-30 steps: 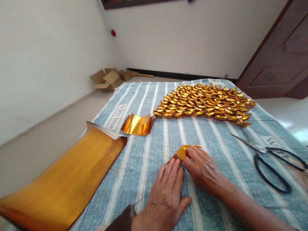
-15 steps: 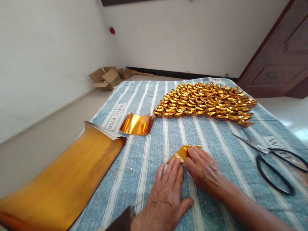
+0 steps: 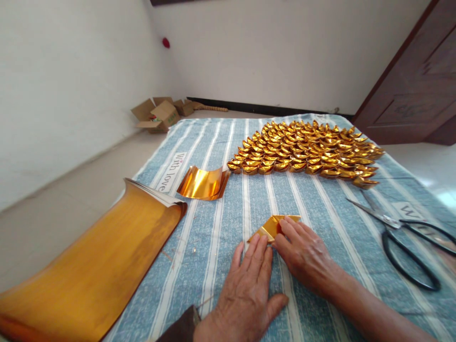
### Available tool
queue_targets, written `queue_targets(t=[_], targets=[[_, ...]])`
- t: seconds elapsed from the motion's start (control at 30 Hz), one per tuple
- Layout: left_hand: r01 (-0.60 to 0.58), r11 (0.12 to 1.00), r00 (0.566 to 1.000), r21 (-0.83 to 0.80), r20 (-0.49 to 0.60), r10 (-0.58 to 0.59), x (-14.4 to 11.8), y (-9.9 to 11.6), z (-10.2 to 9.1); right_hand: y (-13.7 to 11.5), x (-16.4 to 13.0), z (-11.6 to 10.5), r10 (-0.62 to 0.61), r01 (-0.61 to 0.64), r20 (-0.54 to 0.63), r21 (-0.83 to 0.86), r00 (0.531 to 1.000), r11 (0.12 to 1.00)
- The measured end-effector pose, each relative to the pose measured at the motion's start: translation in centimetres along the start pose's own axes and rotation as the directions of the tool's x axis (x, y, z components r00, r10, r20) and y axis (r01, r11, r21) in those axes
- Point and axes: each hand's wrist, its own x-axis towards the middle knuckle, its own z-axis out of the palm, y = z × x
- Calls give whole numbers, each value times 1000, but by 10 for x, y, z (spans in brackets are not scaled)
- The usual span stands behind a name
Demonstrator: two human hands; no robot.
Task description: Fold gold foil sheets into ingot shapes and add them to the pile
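Note:
A partly folded sheet of gold foil paper [image 3: 270, 228] lies on the striped cloth in front of me, its left and right ends angled. My left hand [image 3: 245, 280] rests flat, fingers stretched out, with the fingertips on the paper's lower left edge. The thumb points off to the right over the cloth. My right hand [image 3: 302, 251] has its fingers bent and closed on the paper's right part; its fingertips partly hide the fold there.
Rows of folded gold paper ingots [image 3: 302, 151] fill the back right of the tablecloth [image 3: 210, 133]. Curved gold foil squares [image 3: 203, 184] lie left of centre, and a large stack of gold sheets [image 3: 89, 261] at left. Black-handled scissors [image 3: 392, 223] lie open at right. Cardboard boxes [image 3: 162, 116] stand beyond.
Both hands keep nearly the same place on the gold foil paper, and its fold looks the same. The view has shifted very slightly.

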Motion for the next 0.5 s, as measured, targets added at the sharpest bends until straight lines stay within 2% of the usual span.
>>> queue_targets(t=[0.5], targets=[[7, 999, 1000, -32, 28, -6, 0, -1, 1, 0, 0, 2, -7, 7, -26, -22, 1000, 1000]])
